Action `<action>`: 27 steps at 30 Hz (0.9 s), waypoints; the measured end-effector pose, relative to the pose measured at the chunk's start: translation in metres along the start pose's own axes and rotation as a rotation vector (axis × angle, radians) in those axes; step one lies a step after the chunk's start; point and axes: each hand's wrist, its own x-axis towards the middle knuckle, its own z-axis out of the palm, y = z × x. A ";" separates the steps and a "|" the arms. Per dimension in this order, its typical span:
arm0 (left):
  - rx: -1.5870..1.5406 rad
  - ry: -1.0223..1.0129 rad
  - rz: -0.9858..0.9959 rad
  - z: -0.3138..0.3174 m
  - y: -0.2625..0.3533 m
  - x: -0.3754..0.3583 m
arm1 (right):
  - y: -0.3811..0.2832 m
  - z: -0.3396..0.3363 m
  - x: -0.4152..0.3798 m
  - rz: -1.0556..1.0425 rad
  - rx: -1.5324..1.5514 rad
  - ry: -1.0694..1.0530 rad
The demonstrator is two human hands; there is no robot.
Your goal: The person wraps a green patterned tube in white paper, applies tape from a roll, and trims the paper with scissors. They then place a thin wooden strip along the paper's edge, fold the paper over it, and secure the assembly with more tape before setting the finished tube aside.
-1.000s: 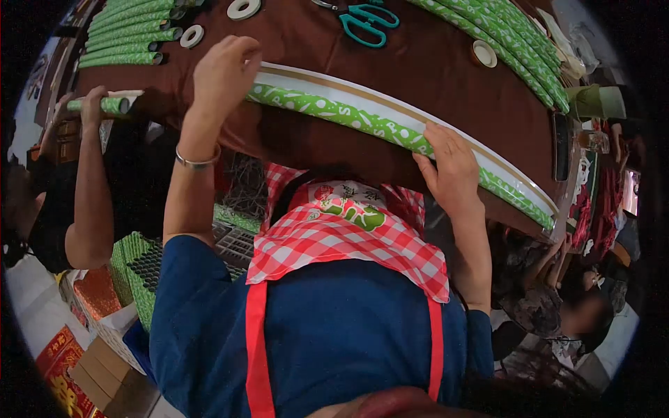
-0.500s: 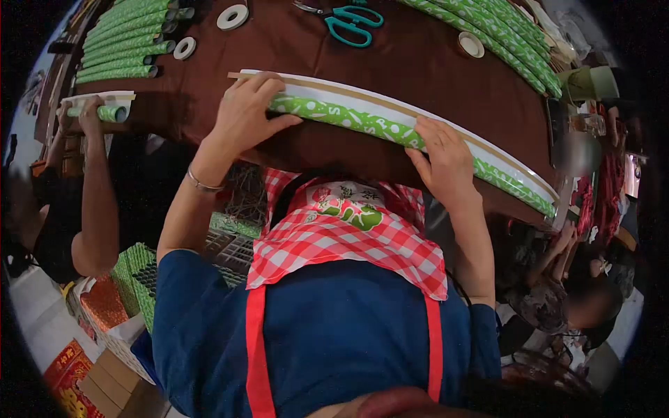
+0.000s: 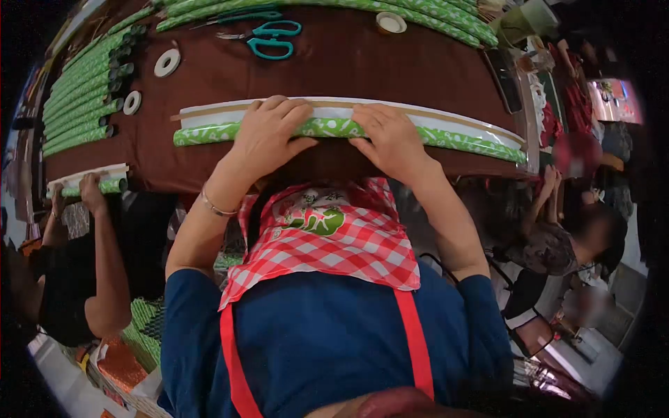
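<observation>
Head view: looks down over a blue top and a red-and-white checked apron (image 3: 327, 244) to the near edge of a table.
Table: covered in smooth brown cloth (image 3: 362, 66); the lens bends its edge into a curve.
Roll: long, thin tube (image 3: 460, 139) in glossy green paper with white print, lying along the near table edge from left to right.
Sheet: a white strip (image 3: 209, 117) with a tan line along its far side lies flat under and just behind the roll, touching it.
Left hand: the left hand (image 3: 268, 136) lies palm down on the roll left of centre; fingers together and slightly bent, tips over the roll onto the white strip, thumb spread toward the other hand. It presses rather than closes around the roll.
Right hand: the right hand (image 3: 390, 143) lies palm down on the roll just right of centre, fingers bent over it onto the strip, thumb pointing left. No closed grasp. The two hands are near each other, not touching.
Bracelet: thin metal band (image 3: 216, 207) on the left wrist.
Scissors: teal-handled pair (image 3: 268, 38) on the cloth, well behind the hands.
Tape: flat white rings (image 3: 167, 63) on the cloth at far left.
Stack: finished green tubes (image 3: 83, 90) side by side at the table's left end.
Co-worker: another person's hand (image 3: 90, 187) at the left corner touches a short green tube (image 3: 108, 186).
</observation>
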 end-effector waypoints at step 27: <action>0.048 0.050 -0.064 -0.028 -0.044 -0.053 | 0.119 -0.091 -0.137 0.371 -0.326 0.099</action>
